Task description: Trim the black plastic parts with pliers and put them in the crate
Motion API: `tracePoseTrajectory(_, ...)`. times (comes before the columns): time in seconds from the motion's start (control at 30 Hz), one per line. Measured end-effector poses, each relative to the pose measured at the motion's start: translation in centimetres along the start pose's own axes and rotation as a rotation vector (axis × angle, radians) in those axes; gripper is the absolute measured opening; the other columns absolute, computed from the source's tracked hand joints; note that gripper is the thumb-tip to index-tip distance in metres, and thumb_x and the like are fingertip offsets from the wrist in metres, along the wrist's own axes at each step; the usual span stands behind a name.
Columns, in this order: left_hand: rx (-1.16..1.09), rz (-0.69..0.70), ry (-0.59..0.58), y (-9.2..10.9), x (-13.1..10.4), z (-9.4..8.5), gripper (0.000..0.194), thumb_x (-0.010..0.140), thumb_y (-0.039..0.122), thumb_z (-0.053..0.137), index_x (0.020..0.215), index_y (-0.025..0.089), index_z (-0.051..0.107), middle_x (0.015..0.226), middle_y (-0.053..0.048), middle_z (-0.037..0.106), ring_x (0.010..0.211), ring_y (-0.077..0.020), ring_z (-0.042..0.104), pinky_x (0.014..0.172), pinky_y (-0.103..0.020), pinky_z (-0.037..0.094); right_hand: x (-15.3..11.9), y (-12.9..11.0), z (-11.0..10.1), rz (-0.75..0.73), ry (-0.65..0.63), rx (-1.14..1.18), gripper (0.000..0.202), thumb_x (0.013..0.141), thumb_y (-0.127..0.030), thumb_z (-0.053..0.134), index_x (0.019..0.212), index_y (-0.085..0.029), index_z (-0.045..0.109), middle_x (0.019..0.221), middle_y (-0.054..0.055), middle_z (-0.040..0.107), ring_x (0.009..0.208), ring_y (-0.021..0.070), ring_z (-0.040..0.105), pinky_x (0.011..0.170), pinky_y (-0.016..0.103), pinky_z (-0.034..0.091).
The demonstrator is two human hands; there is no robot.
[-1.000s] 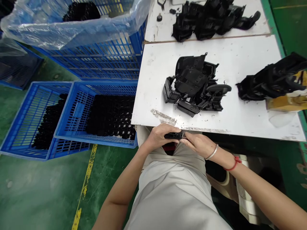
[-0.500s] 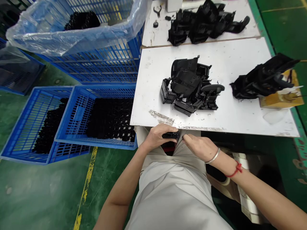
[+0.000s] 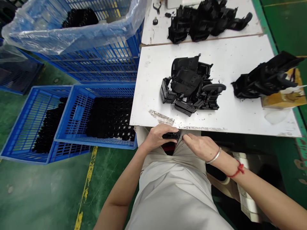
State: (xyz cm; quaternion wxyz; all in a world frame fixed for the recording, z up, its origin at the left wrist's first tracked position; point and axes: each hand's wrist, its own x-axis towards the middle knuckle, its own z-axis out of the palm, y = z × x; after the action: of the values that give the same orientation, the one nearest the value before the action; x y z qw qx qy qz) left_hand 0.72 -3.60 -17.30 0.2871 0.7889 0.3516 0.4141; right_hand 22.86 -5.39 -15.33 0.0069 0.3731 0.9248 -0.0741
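Just below the table's front edge, my left hand grips a small black plastic part between thumb and fingers. Close to the part's right end is my right hand, its fingers curled together in a pinch. What the right fingers hold, if anything, is hidden. On the white table in front of me lies a loose heap of black plastic parts, with small black scraps scattered around it.
Blue crates with black parts stand on the floor at left, beside a taller plastic-lined blue crate. More black parts and pliers lie at the table's back. Another black piece rests against a yellow box at right.
The view has shifted very slightly. Both hands keep nearly the same position and grip at the table's edge.
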Motion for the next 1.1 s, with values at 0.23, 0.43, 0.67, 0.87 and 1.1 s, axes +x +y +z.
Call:
tracePoseTrajectory(0.23,-0.002,-0.007,-0.005,-0.12,-0.04,-0.03,0.036,0.071,0.035,0.075,0.100,0.017,0.065,0.094,-0.006,0.074,0.089,-0.0179,0.069,0.083,-0.030,0.056,-0.02,0.01,-0.08,-0.009,-0.013,-0.033,0.039,0.099,-0.023,0.018,0.089,-0.017,0.055,0.067,0.003,0.057,0.045,0.0115,0.041,0.042,0.026,0.012)
tracePoseTrajectory(0.43,-0.001,-0.004,0.005,-0.04,-0.06,-0.05,0.036,0.071,0.034,0.075,0.101,0.016,0.065,0.094,-0.006,0.074,0.090,-0.0175,0.069,0.083,-0.030,0.056,-0.04,0.40,0.32,-0.002,0.012,-0.064,0.036,0.100,-0.026,0.021,0.090,-0.016,0.054,0.065,0.002,0.056,0.044,0.0111,0.040,0.042,0.026,0.011)
tracePoseTrajectory(0.67,-0.001,0.005,0.005,-0.01,-0.02,-0.08,0.037,0.071,0.034,0.075,0.101,0.016,0.065,0.095,-0.006,0.074,0.090,-0.0173,0.069,0.083,-0.030,0.056,-0.42,0.29,0.47,-0.010,0.068,-0.024,0.041,0.101,-0.033,0.018,0.085,-0.016,0.052,0.062,0.001,0.053,0.045,0.0112,0.042,0.042,0.025,0.013)
tracePoseTrajectory(0.87,0.004,0.020,0.008,-0.07,0.00,0.06,0.037,0.071,0.033,0.075,0.102,0.016,0.064,0.095,-0.006,0.074,0.091,-0.0173,0.069,0.084,-0.030,0.056,-0.36,0.20,0.70,-0.028,0.113,-0.072,0.038,0.101,-0.031,0.020,0.086,-0.017,0.052,0.062,0.000,0.053,0.041,0.0104,0.036,0.041,0.025,0.009)
tracePoseTrajectory(1.1,0.026,0.051,0.006,-0.10,-0.06,0.08,0.034,0.073,0.032,0.074,0.101,0.016,0.064,0.095,-0.006,0.074,0.091,-0.0174,0.069,0.083,-0.030,0.056,-0.46,0.47,0.71,-0.025,0.079,-0.153,0.021,0.095,-0.019,0.033,0.088,-0.018,0.053,0.062,-0.001,0.053,0.040,0.0105,0.034,0.042,0.025,0.007)
